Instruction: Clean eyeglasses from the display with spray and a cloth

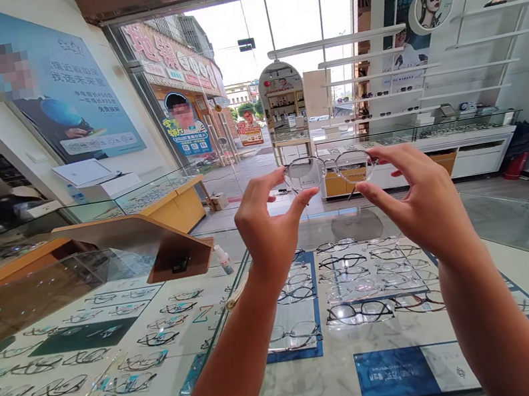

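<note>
A pair of clear-framed eyeglasses [305, 175] is held up above the glass counter, its two lenses facing me. My left hand [272, 213] pinches the left rim between thumb and fingers. On the other side, my right hand [414, 196] grips the right rim and hinge area the same way. Thin dark temple ends show below the lenses. Beneath my hands, several eyeglasses [359, 312] lie in rows on the display. A blue and white printed card [398, 373] lies nearer to me.
More frames fill the left showcase [126, 315]. A small spray bottle [224, 259] stands beside a brown wooden stand [150, 244]. Farther off are an arched mirror [285, 110], hanging white shelves [340, 41] and another display cabinet [469, 150].
</note>
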`<state>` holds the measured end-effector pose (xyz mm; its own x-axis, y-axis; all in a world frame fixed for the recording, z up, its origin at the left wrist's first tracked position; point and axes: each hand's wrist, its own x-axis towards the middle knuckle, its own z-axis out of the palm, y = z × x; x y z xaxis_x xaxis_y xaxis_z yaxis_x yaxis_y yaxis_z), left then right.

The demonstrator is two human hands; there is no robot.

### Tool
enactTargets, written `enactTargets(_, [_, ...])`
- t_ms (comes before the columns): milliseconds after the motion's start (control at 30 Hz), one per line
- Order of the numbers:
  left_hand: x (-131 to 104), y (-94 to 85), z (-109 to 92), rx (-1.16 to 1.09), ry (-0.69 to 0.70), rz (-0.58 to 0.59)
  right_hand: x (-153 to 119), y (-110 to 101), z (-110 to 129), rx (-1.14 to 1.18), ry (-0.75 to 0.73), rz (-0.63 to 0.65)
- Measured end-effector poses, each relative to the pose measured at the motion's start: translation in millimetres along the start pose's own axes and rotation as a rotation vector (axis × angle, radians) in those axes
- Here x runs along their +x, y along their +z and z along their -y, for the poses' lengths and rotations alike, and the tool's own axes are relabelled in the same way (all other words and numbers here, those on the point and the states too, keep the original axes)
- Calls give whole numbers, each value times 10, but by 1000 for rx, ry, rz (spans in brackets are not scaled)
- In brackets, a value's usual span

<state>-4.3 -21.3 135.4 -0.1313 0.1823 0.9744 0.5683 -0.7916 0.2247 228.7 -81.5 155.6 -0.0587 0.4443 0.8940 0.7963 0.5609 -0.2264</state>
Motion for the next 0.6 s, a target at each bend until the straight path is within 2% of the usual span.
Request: enactTargets(600, [-7,-8,-63,37,41,-28,1,-2,-20,-84,-27,38])
